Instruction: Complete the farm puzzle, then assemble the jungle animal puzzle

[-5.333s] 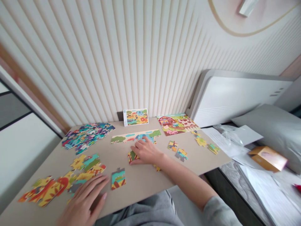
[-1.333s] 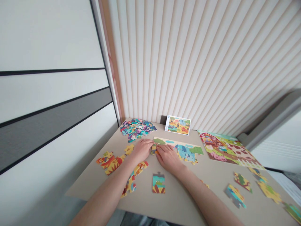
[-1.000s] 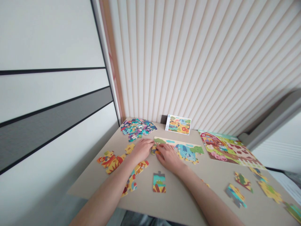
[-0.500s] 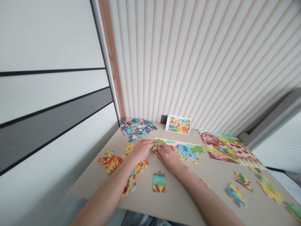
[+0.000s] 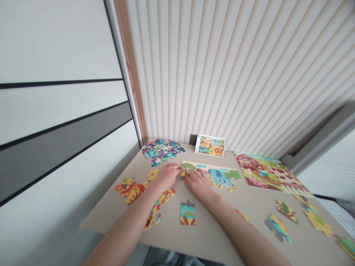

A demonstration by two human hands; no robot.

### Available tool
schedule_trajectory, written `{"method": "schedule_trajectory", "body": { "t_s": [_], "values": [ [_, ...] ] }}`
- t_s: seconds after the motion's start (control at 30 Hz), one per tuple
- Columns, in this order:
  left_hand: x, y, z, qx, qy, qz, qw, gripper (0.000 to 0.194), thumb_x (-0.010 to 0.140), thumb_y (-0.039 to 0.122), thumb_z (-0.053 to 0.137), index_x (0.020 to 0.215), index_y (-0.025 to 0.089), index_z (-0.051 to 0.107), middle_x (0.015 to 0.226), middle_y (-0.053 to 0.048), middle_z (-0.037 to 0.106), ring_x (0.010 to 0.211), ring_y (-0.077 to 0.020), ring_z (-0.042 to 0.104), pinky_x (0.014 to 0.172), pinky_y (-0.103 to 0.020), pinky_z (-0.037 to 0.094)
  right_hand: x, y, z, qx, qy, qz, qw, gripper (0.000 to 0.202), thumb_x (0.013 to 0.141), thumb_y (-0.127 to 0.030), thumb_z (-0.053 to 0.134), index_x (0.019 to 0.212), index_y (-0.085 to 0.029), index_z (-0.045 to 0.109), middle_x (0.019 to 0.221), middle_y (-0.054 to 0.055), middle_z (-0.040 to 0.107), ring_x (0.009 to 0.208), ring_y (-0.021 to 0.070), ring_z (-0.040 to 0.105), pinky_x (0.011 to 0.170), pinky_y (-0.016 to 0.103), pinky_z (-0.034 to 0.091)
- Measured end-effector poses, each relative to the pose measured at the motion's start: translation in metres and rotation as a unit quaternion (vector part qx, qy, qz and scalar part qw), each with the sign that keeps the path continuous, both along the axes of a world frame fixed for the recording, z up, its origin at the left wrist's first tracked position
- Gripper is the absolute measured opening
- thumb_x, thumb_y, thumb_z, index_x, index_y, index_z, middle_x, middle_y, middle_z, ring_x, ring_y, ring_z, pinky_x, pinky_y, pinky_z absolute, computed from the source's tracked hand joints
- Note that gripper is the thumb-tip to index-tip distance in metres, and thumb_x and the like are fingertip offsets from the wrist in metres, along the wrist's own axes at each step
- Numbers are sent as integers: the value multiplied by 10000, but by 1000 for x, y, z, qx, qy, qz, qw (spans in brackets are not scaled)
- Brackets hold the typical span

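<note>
A partly joined jigsaw strip (image 5: 205, 167) with trees and clouds lies mid-table, a blue elephant (image 5: 221, 179) at its right. At the strip's left end is a puzzle piece (image 5: 182, 176), yellow and grey where it shows, partly covered by fingers. My left hand (image 5: 168, 175) is closed, its fingertips gripping that piece's left edge. From the right, my right hand (image 5: 199, 182) presses bent fingers on the same piece; its fingertips are partly hidden. A frog piece (image 5: 188, 213) lies apart in front of my hands. Joined orange and yellow pieces (image 5: 132, 190) lie left of my left forearm.
A picture card (image 5: 210, 145) leans by the ribbed wall. Behind my left hand is a heap of purple and teal pieces (image 5: 163, 149). A joined farm puzzle (image 5: 270, 175) lies at the right, with several loose pieces (image 5: 279, 227) nearer me.
The fingers of my right hand are bent a little more, with the knuckles raised. My left hand stays in place, and the pieces look unmoved.
</note>
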State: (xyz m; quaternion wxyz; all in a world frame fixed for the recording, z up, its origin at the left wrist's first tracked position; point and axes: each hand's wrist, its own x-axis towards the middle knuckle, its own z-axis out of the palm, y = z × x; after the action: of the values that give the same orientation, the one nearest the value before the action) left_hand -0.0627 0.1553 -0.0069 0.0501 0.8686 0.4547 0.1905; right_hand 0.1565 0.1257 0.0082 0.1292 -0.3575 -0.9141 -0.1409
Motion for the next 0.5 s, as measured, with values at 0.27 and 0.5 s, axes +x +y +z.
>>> {"method": "schedule_trajectory", "body": {
  "t_s": [0.27,0.5],
  "values": [
    [2,-1,0,5,6,6,1000,526,909,13,516,1325,263,720,1379,-65,699,1270,-225,637,1163,-393,436,2,1,-2,-40,58,-6,997,220,1037,-292,592,1202,-207,711,1284,122,716,1217,271,636,1109,469,424],
    [2,0,-1,6,6,11,1000,464,939,50,505,1296,234,738,1366,-78,704,1263,-236,637,1155,-400,445,5,4,-8,-72,83,-3,994,327,1055,-308,558,1351,-218,664,1416,120,675,1365,264,580,1191,528,375]
  ]
}}
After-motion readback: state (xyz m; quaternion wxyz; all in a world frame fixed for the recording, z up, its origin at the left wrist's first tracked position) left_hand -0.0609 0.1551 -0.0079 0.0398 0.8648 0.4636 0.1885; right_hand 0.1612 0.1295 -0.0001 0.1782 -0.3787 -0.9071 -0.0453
